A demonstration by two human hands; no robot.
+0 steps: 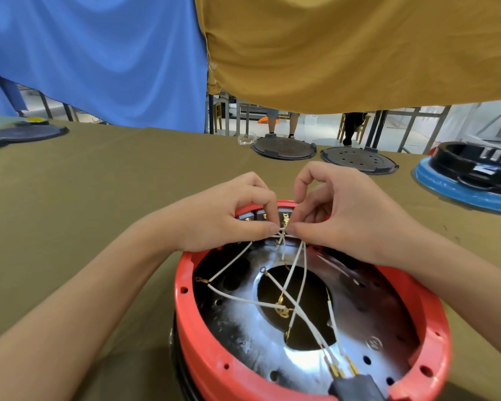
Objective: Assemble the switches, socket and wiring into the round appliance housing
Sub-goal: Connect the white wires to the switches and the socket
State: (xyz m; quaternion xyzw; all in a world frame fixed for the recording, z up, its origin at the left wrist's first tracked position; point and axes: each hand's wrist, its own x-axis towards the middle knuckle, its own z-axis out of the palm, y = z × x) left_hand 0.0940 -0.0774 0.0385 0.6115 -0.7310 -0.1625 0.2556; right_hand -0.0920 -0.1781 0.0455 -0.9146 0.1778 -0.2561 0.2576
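A round red appliance housing (434,322) lies open side up on the olive table, with a shiny metal plate (243,316) and a round hole inside. Several white wires (297,273) with brass terminals cross the inside. A black socket (356,386) sits at the near rim with wires plugged in. My left hand (229,212) and my right hand (339,209) meet over the far rim, both pinching wire ends and a small brass terminal (284,227) beside the dark switches (261,217) mounted there.
Two dark round lids (284,147) (359,160) lie at the table's far edge. A blue-rimmed black housing (469,180) stands far right, another dark lid (26,133) far left. Blue and mustard cloths hang behind. People's legs show beyond the table.
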